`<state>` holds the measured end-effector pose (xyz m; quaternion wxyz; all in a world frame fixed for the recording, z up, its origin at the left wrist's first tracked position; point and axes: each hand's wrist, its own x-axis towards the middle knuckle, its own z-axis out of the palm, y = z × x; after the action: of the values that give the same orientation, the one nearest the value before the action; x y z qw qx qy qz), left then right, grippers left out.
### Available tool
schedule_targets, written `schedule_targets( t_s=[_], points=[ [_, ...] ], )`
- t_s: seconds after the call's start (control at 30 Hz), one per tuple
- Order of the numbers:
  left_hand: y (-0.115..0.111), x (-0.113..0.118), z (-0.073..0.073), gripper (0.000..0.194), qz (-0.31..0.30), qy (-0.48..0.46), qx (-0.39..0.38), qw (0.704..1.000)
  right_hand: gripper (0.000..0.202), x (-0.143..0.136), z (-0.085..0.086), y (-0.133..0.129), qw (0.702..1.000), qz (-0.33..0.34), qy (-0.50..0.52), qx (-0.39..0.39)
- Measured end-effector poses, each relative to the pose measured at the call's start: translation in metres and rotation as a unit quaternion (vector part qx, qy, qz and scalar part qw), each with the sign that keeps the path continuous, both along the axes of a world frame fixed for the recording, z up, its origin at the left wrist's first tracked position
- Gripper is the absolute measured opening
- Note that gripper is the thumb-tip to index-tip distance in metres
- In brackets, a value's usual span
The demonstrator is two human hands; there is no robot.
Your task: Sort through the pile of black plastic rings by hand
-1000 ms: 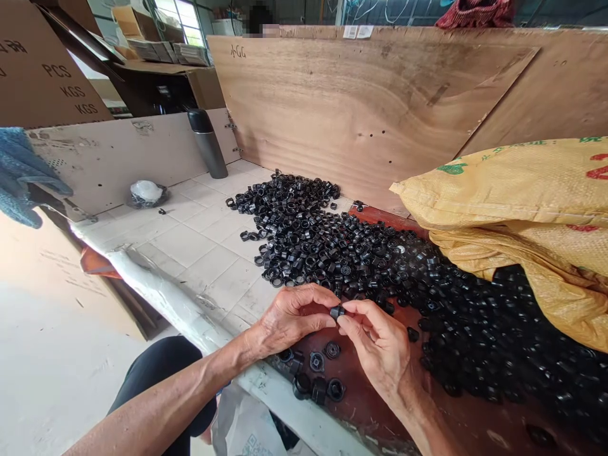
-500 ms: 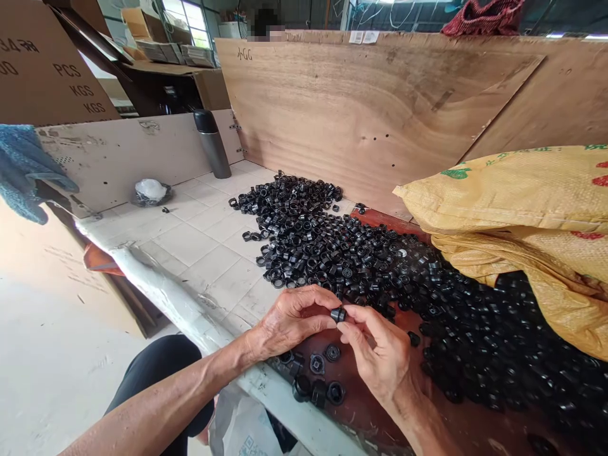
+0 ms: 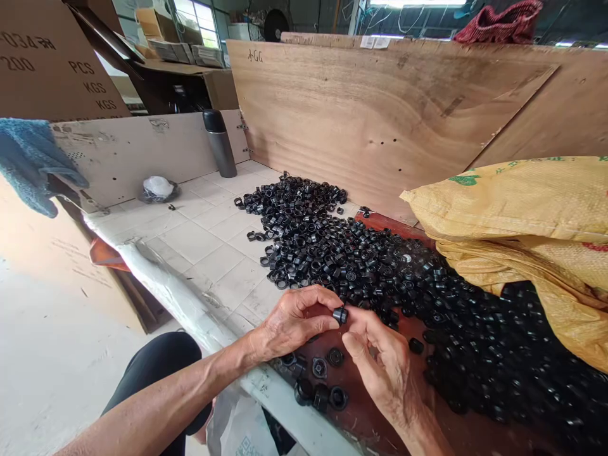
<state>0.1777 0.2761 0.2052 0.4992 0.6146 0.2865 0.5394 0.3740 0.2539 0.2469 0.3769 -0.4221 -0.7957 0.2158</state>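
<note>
A small black plastic fitting (image 3: 340,315) with a ridged collar is pinched between the thumb and fingers of my left hand (image 3: 299,316). My right hand (image 3: 382,354) is just to the right, its index fingertip at the fitting's right side, touching or nearly so. Its thumb stands apart, lower down, and the other fingers are partly hidden. On the reddish-brown board below the hands lie several loose black parts, among them a round cap (image 3: 335,356), a flanged piece (image 3: 320,367) and a ring-shaped piece (image 3: 338,398).
A large heap of black rings and caps (image 3: 327,247) spreads over the tiled surface (image 3: 190,240). The yellow woven sack (image 3: 513,209) lies at right. A plywood panel (image 3: 361,114) stands behind. At left are a dark bottle (image 3: 221,145), a white bundle (image 3: 159,188) and a blue cloth (image 3: 33,158).
The right thumb has come away from the fitting, which both hands held before. My left hand still pinches it. The view has shifted slightly.
</note>
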Motion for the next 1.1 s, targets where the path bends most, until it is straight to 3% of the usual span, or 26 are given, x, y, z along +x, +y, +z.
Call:
schedule_targets(
  t_s=[0.07, 0.2, 0.3, 0.37, 0.43, 0.53, 0.67, 0.73, 0.83, 0.9, 1.0, 1.1],
  points=[
    [0.000, 0.000, 0.000, 0.022, -0.005, -0.003, -0.005, 1.000, 0.042, 0.000, 0.001, 0.000, 1.000, -0.001, -0.026, -0.004],
    [0.000, 0.000, 0.000, 0.024, -0.004, 0.003, -0.010, 1.000, 0.025, 0.001, 0.001, 0.001, 1.000, -0.007, -0.002, -0.018],
    [-0.001, 0.000, 0.001, 0.023, -0.004, 0.015, 0.001, 1.000, 0.037, 0.001, -0.001, 0.002, 1.000, -0.019, -0.022, -0.006],
    [-0.001, 0.000, 0.003, 0.022, -0.009, 0.011, 0.005, 1.000, 0.032, 0.002, -0.003, 0.002, 0.999, -0.034, -0.001, -0.011],
    [-0.002, 0.001, 0.005, 0.022, -0.019, 0.006, 0.004, 1.000, 0.020, 0.002, -0.007, 0.003, 0.998, -0.030, 0.045, -0.040],
    [-0.004, 0.000, 0.006, 0.022, -0.017, 0.043, 0.023, 0.999, 0.020, 0.003, -0.014, 0.003, 0.991, -0.014, 0.090, -0.095],
    [-0.004, -0.006, 0.006, 0.020, -0.006, 0.161, 0.142, 0.977, 0.022, -0.002, -0.022, 0.000, 0.973, -0.036, 0.102, -0.205],
    [-0.004, -0.011, 0.007, 0.020, -0.027, 0.198, 0.192, 0.961, 0.022, -0.005, -0.022, -0.002, 0.960, -0.046, 0.102, -0.257],
    [-0.007, -0.018, 0.012, 0.019, -0.075, 0.226, 0.200, 0.950, 0.021, -0.002, -0.015, -0.001, 0.954, -0.038, 0.054, -0.292],
    [-0.009, -0.021, 0.018, 0.016, -0.110, 0.251, 0.193, 0.942, 0.029, 0.009, -0.006, 0.005, 0.969, -0.051, -0.018, -0.242],
    [-0.008, -0.020, 0.025, 0.016, -0.121, 0.270, 0.165, 0.941, 0.034, 0.037, 0.006, 0.019, 0.979, -0.148, -0.128, -0.061],
    [-0.003, -0.012, 0.025, 0.021, 0.000, 0.307, 0.094, 0.947, 0.020, 0.062, 0.007, 0.033, 0.962, -0.179, -0.206, -0.015]
  ],
)
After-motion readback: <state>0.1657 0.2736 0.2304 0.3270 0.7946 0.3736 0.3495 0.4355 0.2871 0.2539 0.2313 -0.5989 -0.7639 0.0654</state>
